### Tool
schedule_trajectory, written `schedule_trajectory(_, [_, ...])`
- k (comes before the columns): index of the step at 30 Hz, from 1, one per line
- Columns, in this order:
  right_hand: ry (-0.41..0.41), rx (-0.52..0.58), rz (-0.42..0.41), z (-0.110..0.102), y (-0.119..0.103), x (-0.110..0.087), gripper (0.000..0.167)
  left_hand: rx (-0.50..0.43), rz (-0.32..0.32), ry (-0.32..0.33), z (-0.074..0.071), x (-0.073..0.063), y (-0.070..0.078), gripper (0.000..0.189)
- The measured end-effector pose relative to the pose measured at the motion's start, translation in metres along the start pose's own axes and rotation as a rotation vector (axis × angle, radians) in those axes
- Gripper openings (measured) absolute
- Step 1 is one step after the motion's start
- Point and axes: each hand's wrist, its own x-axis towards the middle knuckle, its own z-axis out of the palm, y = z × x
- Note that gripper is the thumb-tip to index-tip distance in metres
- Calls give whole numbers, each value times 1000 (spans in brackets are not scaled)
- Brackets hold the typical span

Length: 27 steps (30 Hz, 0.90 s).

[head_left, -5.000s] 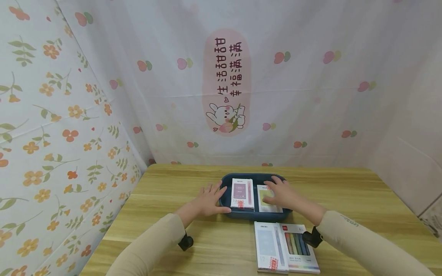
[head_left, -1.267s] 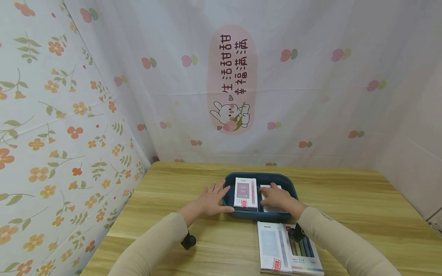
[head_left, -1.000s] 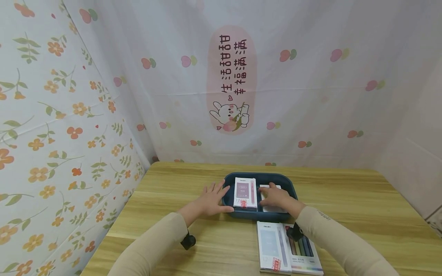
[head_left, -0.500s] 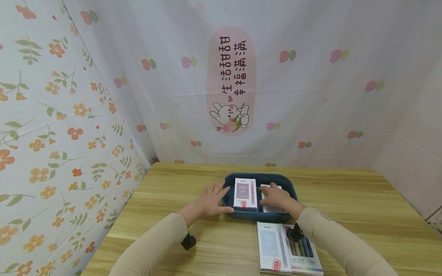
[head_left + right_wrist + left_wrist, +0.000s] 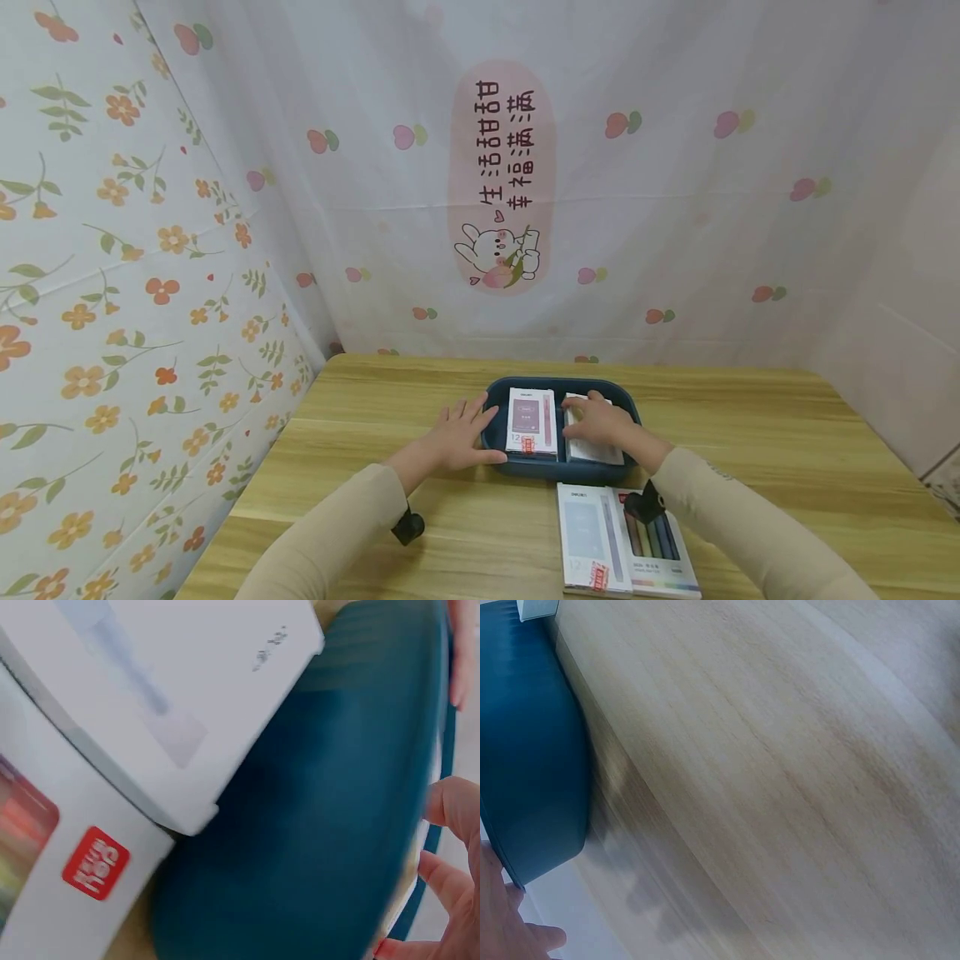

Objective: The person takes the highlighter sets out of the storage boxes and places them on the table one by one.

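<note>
Blue-labelled box (image 5: 588, 533) and windowed crayon box (image 5: 662, 571) lie side by side before the navy tray (image 5: 540, 472). Left hand (image 5: 453, 437), fingers spread, touches its left rim; right hand (image 5: 602, 423) grips the white box (image 5: 592, 452) inside, a narrow gap from the purple-labelled box (image 5: 529, 421). Tabletop (image 5: 405, 383) extends behind.

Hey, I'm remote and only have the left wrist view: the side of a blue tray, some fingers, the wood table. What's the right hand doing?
Observer: The right hand grips a white box in the right half of the tray.
Operator: Does the tray hold anything else?
Observer: Yes, a purple and white box lies in it, left of the gripped one.
Operator: And what's on the near side of the tray?
Observer: A pale blue and white box lies there beside a box of colored sticks.
</note>
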Motion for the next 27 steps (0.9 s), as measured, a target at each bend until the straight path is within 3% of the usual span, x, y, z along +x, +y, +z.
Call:
schedule_trajectory(15, [7,22,-63,-30,-2,-9,52,-6,7,13,1,0,-1,89])
schedule_trajectory(27, [2,39,-42,-58,8,-22,59,-13,5,1,0,-1,0,90])
